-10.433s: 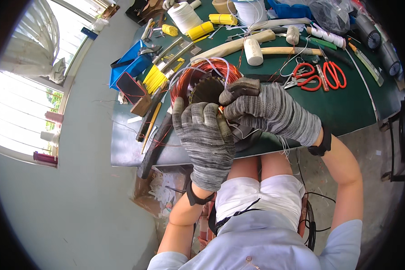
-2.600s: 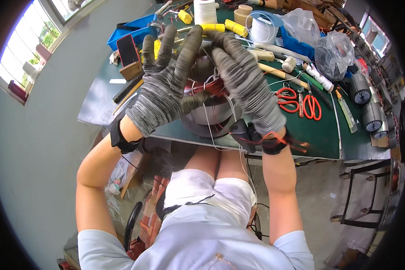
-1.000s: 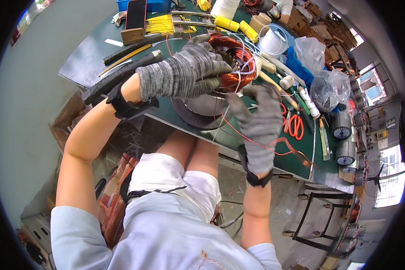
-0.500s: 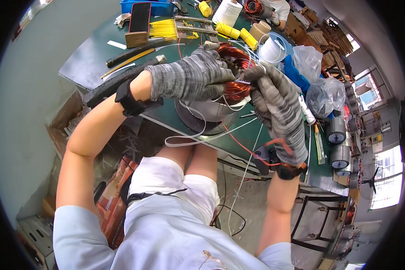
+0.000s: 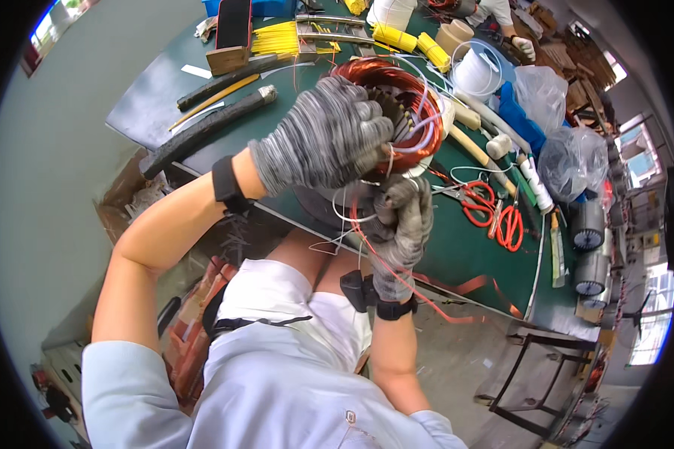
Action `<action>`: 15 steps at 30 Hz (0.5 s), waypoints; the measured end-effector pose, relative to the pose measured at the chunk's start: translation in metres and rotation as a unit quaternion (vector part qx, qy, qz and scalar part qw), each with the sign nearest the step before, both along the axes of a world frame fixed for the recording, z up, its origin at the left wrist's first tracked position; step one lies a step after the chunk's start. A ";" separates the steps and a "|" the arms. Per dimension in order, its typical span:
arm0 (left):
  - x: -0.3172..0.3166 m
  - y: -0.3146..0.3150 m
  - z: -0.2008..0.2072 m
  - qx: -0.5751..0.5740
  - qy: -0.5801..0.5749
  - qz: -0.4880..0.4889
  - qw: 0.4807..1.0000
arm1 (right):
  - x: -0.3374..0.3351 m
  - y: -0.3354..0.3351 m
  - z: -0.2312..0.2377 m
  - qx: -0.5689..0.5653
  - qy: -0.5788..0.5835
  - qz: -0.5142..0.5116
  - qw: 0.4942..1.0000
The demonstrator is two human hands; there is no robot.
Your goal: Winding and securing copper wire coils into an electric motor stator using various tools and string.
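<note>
A motor stator (image 5: 427,153) with thick copper windings stands tilted at the table's near edge, its slotted bore partly showing. My left hand (image 5: 329,135), in a grey knitted glove, lies over the near left side of the stator with its fingers curled onto the coil. Just below the stator is my right hand (image 5: 398,224), gloved alike and slightly blurred. Its fingers are pinched together; what they hold is hidden. Beside them hang a loop of white cord (image 5: 338,202) and a thin red wire (image 5: 386,263). Pale lilac sleeved leads (image 5: 428,135) curve across the coil.
To the right lie red-handled scissors (image 5: 478,206), a wooden-handled mallet (image 5: 499,145) and clear plastic bags (image 5: 573,161). Yellow sleeving (image 5: 273,43), a phone on a stand (image 5: 234,26) and dark padded bars (image 5: 210,129) are at left. Another person's gloved hand (image 5: 524,48) shows far right.
My right hand has moved from the stator's right side down and left, below it. More of the coil and the scissors now show. My left hand stays on the coil.
</note>
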State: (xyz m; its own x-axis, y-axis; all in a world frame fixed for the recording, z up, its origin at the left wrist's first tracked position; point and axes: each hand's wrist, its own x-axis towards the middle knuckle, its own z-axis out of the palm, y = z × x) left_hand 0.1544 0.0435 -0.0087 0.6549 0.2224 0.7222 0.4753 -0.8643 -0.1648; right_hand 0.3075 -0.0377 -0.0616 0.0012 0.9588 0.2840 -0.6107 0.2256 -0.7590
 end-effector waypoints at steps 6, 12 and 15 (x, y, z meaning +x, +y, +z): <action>-0.019 -0.052 -0.019 0.007 -0.185 0.111 0.976 | -0.010 0.000 -0.015 0.027 0.034 0.002 0.999; 0.019 -0.089 -0.037 -0.248 -0.101 -0.068 0.961 | -0.011 -0.007 -0.004 -0.011 0.049 0.011 0.999; 0.012 -0.044 0.006 -0.154 -0.212 -0.006 0.965 | -0.002 -0.005 -0.005 0.006 0.038 0.029 0.999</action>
